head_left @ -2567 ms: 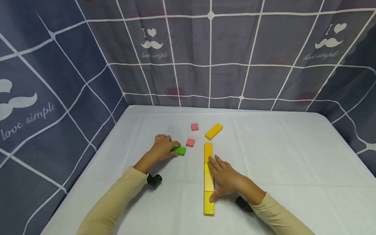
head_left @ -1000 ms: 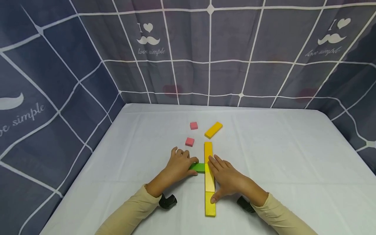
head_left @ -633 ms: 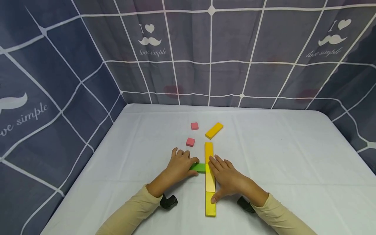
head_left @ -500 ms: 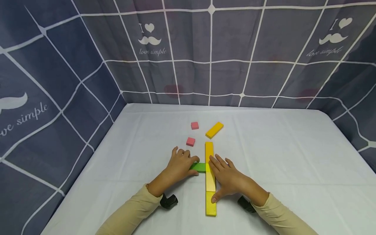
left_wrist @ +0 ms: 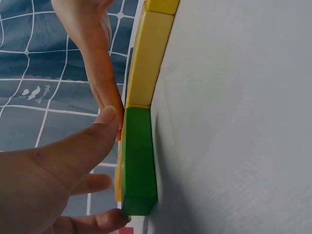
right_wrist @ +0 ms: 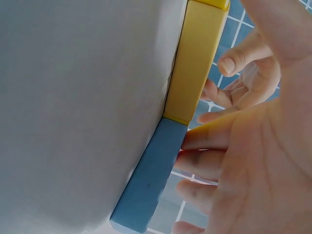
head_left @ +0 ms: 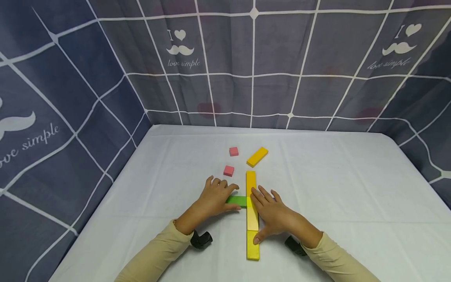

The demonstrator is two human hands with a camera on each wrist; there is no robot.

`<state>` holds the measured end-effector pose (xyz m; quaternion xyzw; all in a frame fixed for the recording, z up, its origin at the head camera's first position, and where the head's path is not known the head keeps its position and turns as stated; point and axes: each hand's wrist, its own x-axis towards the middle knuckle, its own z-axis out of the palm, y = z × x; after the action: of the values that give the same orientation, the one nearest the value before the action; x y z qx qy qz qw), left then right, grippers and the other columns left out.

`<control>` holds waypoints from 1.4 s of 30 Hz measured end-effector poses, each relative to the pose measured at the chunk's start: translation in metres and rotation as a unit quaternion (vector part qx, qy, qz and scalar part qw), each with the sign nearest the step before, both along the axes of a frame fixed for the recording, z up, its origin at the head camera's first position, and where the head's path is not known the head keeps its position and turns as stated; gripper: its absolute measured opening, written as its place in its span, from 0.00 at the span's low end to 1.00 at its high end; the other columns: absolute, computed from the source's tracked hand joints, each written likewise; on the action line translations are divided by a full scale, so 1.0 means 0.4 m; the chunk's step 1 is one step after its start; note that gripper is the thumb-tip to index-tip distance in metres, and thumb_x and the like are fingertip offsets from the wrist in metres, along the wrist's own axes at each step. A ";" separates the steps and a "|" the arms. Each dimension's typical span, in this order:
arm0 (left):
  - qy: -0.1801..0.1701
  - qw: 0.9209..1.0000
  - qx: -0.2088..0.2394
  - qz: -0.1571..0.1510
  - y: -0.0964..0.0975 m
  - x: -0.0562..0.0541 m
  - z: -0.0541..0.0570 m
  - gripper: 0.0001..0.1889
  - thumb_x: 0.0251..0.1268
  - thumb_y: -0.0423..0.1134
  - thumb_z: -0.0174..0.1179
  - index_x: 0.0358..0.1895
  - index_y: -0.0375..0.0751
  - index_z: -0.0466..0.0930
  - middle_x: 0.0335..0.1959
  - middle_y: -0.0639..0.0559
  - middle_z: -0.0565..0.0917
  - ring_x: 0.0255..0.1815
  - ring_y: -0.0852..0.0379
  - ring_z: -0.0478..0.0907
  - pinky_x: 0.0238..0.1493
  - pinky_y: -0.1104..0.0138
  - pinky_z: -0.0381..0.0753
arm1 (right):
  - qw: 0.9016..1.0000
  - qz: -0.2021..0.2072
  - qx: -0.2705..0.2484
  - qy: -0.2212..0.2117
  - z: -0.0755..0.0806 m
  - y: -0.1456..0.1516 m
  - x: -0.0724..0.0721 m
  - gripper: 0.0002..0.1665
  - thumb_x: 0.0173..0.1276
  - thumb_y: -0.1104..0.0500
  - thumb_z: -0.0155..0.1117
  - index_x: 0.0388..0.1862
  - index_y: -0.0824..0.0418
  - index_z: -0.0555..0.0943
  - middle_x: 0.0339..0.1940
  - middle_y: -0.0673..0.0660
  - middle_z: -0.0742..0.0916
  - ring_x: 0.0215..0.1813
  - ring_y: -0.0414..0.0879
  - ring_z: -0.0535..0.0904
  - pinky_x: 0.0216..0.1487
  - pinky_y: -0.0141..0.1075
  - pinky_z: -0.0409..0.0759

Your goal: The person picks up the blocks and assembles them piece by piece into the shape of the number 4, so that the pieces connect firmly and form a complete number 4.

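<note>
My left hand (head_left: 213,199) is beside a green block (head_left: 237,201), its thumb and index finger spread apart on either side of it. That block lies flat, one end against the left side of a row of yellow blocks (head_left: 252,219). The row runs straight away from me. My right hand (head_left: 276,215) rests on the row with straight fingers, the thumb on the nearest yellow block. A blue block (right_wrist: 148,178) adjoins a yellow one in the right wrist view; in the head view my right hand hides nearly all of it.
Beyond the row, a loose orange-yellow block (head_left: 257,156) lies slanted. Two small pink blocks (head_left: 233,151) lie to its left, one nearer to me. A white cloth (head_left: 334,176) covers the table, and grey checked curtains (head_left: 275,51) enclose its back and sides.
My left hand brought the green block rightward and nearer to me, against the yellow row. Its thumb and index finger have since spread off the block. My right hand has stayed nearly still.
</note>
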<state>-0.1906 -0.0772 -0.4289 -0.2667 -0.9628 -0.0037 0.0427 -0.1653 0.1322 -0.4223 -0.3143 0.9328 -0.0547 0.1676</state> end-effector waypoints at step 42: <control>-0.040 0.986 0.071 0.144 -0.022 -0.166 -0.022 0.21 0.53 0.49 0.64 0.53 0.54 0.78 0.36 0.49 0.79 0.37 0.51 0.72 0.36 0.61 0.70 | 1.000 0.001 -0.007 -0.003 0.004 0.000 0.002 0.74 0.34 0.27 0.68 0.71 0.68 0.50 0.74 0.62 0.51 0.75 0.58 0.38 0.69 0.58 0.40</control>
<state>-0.2571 -0.0862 -0.4378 -0.1208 -0.9895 -0.0764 0.0231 -0.1646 0.1321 -0.4208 -0.3163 0.9315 -0.0625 0.1684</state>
